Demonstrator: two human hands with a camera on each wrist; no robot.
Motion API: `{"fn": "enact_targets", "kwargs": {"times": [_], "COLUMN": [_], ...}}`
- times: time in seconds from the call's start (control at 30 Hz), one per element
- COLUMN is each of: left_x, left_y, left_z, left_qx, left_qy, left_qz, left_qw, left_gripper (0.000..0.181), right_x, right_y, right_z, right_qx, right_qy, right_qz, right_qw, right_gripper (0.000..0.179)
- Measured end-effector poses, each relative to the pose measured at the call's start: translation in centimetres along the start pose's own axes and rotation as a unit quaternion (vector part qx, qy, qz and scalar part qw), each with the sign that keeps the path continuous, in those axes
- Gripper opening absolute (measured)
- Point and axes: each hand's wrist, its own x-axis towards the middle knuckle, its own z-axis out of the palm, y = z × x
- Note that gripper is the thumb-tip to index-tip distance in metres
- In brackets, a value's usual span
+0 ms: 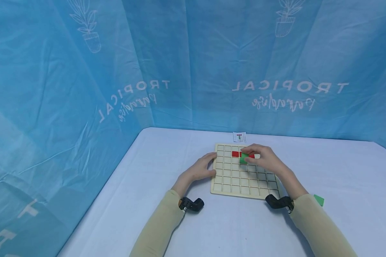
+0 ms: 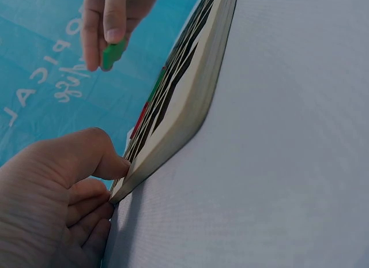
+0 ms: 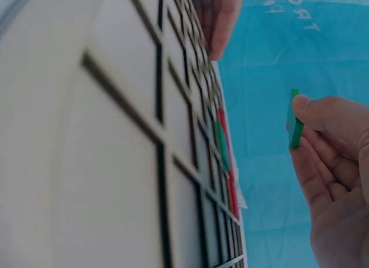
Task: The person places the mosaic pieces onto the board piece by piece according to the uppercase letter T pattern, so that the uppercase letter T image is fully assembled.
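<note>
A pale wooden grid board (image 1: 226,185) lies on the white tablecloth. My left hand (image 1: 201,167) holds its left edge, thumb at the rim and fingers curled against the side. Over the upper part of the board, my right hand (image 1: 263,157) pinches a green square tile (image 3: 295,127) between thumb and fingers, raised off the grid. Red tiles (image 1: 235,154) form a row in the board's upper squares, partly hidden by the right hand. Another green tile (image 3: 222,144) sits on the board beside that red row.
Behind the board lies a small printed card (image 1: 239,137) with a coloured grid pattern. A loose green tile (image 1: 318,200) shows beside the right sleeve, partly covered by it. Blue printed curtains (image 1: 212,64) stand along the table's back and left.
</note>
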Motion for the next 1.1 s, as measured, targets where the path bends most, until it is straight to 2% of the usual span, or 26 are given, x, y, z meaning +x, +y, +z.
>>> {"fn": "enact_targets", "kwargs": {"times": [0.17, 0.43, 0.73, 1.1], "left_x": [0.1, 0.1, 0.0, 0.1], "left_y": [-0.1, -0.1, 0.1, 0.1], "left_z": [0.1, 0.0, 0.0, 0.0], "left_qx": [-0.003, -0.008, -0.001, 0.000], "left_qy": [0.002, 0.003, 0.000, -0.002], "left_qz": [0.004, 0.005, -0.006, -0.001], "left_qw": [1.0000, 1.0000, 1.0000, 1.0000], "left_gripper": [0.076, 0.076, 0.076, 0.076], "right_x": [0.0, -0.4, -0.6, -0.8], "right_y": [0.5, 1.3, 1.4, 1.7], "right_z": [0.4, 1.1, 1.7, 2.1], "right_qx": [-0.015, -0.006, -0.038, -0.073], "right_qy": [-0.003, -0.031, -0.051, -0.050], "right_qz": [0.004, -0.027, -0.010, -0.047], "right_qw": [0.9999, 0.9991, 0.9979, 0.9949], "right_gripper": [0.034, 0.032, 0.030, 0.028]}}
